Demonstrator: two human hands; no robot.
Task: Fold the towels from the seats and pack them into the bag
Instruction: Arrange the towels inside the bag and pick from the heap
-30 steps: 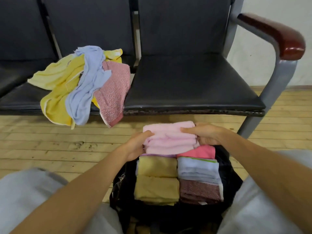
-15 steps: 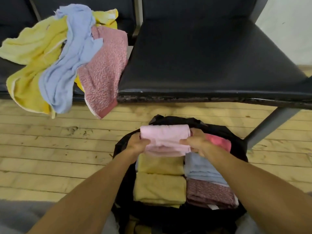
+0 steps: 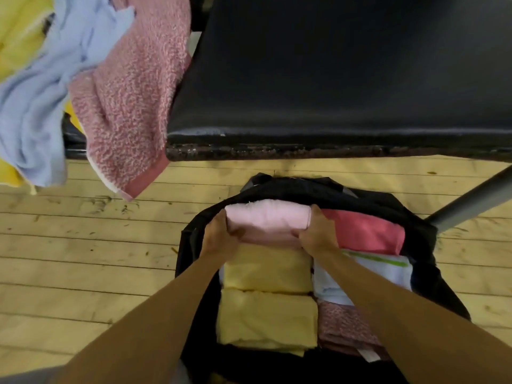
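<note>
Bag (image 3: 191,253), black and open-topped, on the wooden floor (image 3: 83,259) nearest the viewer. At its near left, two folded yellow towels (image 3: 267,317) lie one behind the other, touching. At its near right lies a folded dusty-pink towel (image 3: 340,325). Behind that is a folded light-blue towel (image 3: 399,275) with a green stripe, partly hidden by the right forearm (image 3: 388,314), and then a folded coral towel (image 3: 365,231).

At the far left of the bag, just behind the yellow pair and beside the coral one, sits a folded pale-pink towel (image 3: 268,220). The left grip (image 3: 221,236) holds its left end, fingers curled round it. The right grip (image 3: 315,234) holds its right end likewise.

Beyond the bag stands a black seat (image 3: 332,79), with a grey leg (image 3: 471,200) at right. On the neighbouring seat (image 3: 73,145), far left, unfolded towels lie heaped. A pink terry towel (image 3: 130,101) hangs over the front edge, a blue towel (image 3: 36,101) lies beside it, and a yellow towel (image 3: 16,31) lies under the blue one.
</note>
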